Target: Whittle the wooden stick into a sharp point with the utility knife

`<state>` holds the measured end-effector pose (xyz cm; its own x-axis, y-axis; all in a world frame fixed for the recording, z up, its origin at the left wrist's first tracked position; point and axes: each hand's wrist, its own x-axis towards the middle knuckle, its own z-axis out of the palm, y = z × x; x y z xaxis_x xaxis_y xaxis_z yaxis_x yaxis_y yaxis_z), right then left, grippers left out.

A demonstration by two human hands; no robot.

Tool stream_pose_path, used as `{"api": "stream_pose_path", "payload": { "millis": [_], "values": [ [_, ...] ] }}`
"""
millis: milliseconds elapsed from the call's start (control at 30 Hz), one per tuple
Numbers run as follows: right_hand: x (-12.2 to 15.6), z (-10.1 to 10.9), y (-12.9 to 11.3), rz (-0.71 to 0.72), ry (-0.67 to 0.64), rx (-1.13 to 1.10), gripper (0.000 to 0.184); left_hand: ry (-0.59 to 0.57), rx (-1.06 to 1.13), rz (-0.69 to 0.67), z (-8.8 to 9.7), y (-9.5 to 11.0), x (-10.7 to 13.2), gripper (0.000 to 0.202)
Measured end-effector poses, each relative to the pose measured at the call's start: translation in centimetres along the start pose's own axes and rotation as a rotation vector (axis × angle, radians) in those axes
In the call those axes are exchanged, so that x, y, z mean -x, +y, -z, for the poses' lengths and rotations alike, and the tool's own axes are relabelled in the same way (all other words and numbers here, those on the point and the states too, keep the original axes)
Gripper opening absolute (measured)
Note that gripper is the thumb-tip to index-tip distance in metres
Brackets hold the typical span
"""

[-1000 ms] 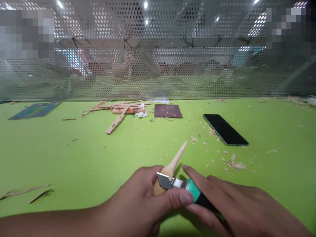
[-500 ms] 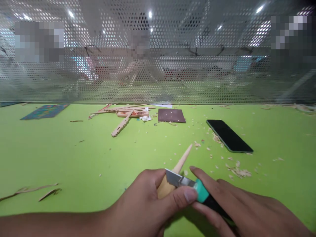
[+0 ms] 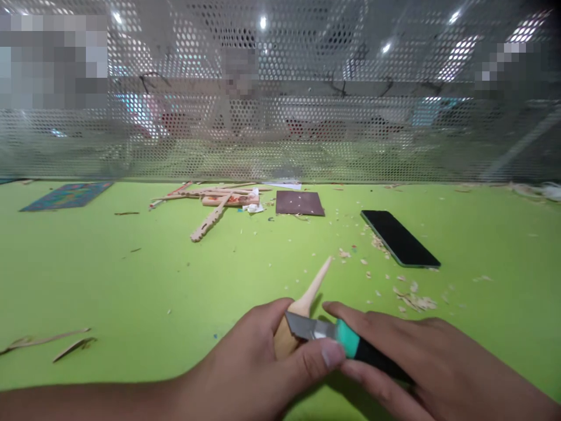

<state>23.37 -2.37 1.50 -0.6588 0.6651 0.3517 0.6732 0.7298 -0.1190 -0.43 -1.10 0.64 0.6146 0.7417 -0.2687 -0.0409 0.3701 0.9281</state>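
My left hand (image 3: 263,356) is wrapped round the thick end of a pale carved wooden piece (image 3: 312,289), whose thin, tapered tip points up and away from me. In my right hand (image 3: 421,356) is a utility knife (image 3: 348,338) with a turquoise collar and a black handle. Its blade lies across the wood just below where the piece narrows. My left thumb rests against the knife near the collar. Part of the wood's thick end is hidden in my left palm, and my right fingers cover much of the handle.
On the green tabletop (image 3: 131,280) lie a black phone (image 3: 400,238), a brown square sheet (image 3: 300,203), carved wooden sticks (image 3: 211,217) and a patterned card (image 3: 68,196). Wood shavings (image 3: 414,299) are scattered at right, longer strips (image 3: 72,345) at left. A perforated metal screen (image 3: 280,128) stands behind.
The blade has moved down the wood toward me, from above the neck to just below it. The whole scene has shifted slightly left as the camera turned.
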Motion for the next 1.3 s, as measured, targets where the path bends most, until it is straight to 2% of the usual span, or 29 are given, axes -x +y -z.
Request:
{"api": "stream_pose_path", "payload": {
  "millis": [167, 333, 533, 767, 867, 967, 1167, 1300],
  "values": [
    [0.1, -0.4, -0.5, -0.017, -0.015, 0.013, 0.054, -0.004, -0.059, -0.024, 0.0, -0.2, 0.0, 0.030],
    [1.3, -1.0, -0.7, -0.082, -0.013, 0.033, 0.041, -0.015, -0.016, 0.004, 0.1, -0.2, -0.2, 0.030],
    [2.3, -1.5, -1.3, -0.113, 0.035, 0.140, 0.042, 0.078, -0.105, 0.066, -0.2, -0.3, 0.1, 0.042],
    [0.9, -0.7, -0.8, -0.095, 0.147, 0.162, 0.044, 0.036, -0.077, 0.160, -0.5, 0.6, 0.2, 0.048],
    [0.2, -0.3, 0.0, -0.105, 0.175, 0.119, 0.042, 0.042, -0.081, 0.129, -0.3, 1.0, 0.3, 0.048],
    [-0.1, -0.1, 0.4, -0.071, 0.131, 0.039, 0.041, 0.012, -0.057, 0.062, -0.1, 1.3, 0.2, 0.041],
    [-0.1, 0.0, 0.0, 0.005, 0.022, -0.037, 0.049, -0.120, 0.229, 0.004, -0.5, 1.5, -0.2, 0.027],
    [-0.1, 0.1, -0.3, -0.002, 0.013, -0.013, 0.051, -0.112, 0.196, 0.017, -0.5, 1.3, -0.3, 0.030]
  ]
}}
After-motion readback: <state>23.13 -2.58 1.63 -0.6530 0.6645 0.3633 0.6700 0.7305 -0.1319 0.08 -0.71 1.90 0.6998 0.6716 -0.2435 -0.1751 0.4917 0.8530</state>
